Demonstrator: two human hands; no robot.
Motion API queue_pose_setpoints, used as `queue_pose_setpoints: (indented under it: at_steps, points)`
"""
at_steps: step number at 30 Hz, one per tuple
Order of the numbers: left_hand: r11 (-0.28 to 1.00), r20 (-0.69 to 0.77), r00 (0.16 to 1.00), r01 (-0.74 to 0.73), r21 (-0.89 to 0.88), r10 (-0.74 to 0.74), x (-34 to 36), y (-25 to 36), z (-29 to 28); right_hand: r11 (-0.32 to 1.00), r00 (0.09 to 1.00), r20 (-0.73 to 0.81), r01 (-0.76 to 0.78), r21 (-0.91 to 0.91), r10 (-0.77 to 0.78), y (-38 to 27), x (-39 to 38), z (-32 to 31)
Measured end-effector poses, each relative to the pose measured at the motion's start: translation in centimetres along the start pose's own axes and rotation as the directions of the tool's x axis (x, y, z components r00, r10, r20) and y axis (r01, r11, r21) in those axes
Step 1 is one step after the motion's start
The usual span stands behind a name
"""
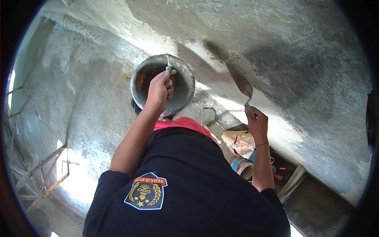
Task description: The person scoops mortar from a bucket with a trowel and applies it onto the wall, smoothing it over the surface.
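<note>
My left hand [160,89] is closed on the pale green grip [168,69] of a cord attached to the far rim of a round, mortar-stained bucket [185,83]. The bucket looks tipped toward me, showing reddish patches and grey residue inside. My right hand [256,120] grips the handle of a pointed trowel [241,82], its blade raised beside the rough grey plastered wall [300,43]. A pink and dark waistband [183,124] and my dark shirt fill the lower middle of the view.
Below the trowel lie a torn paper sack [237,140] and blue containers [241,168]. A grey flat-ended object [208,116] rests near the bucket. Rusty metal frames [47,173] stand at the left. A wooden piece [290,181] leans at the lower right.
</note>
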State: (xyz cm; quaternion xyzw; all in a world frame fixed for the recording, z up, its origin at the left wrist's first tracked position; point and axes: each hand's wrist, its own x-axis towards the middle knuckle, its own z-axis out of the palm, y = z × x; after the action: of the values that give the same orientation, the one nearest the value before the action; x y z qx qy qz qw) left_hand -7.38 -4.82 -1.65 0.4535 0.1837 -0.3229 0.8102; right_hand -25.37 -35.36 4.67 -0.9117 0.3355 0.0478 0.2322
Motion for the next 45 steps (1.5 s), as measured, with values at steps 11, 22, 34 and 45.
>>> queue_pose_setpoints:
  at_steps: [11,22,34,45]
  points:
    - [0.998,0.031,0.999,0.036,0.043,-0.038,-0.3,-0.2,0.6,0.999,0.999,0.009,0.046,0.019,-0.046,0.5,4.5,1.4]
    - [0.999,0.053,0.998,0.026,0.037,-0.028,-0.3,-0.7,0.4,0.997,0.997,0.032,0.066,0.041,-0.068,-0.4,4.6,1.7]
    - [0.999,0.026,0.999,0.029,0.042,-0.030,-0.5,-0.6,0.6,0.991,0.996,-0.004,0.087,0.105,-0.087,-0.1,4.0,2.5]
    - [0.999,0.024,1.000,0.017,0.030,-0.018,-1.2,-0.4,-0.1,0.991,0.991,-0.023,0.131,-0.011,-0.131,-0.9,1.6,1.9]
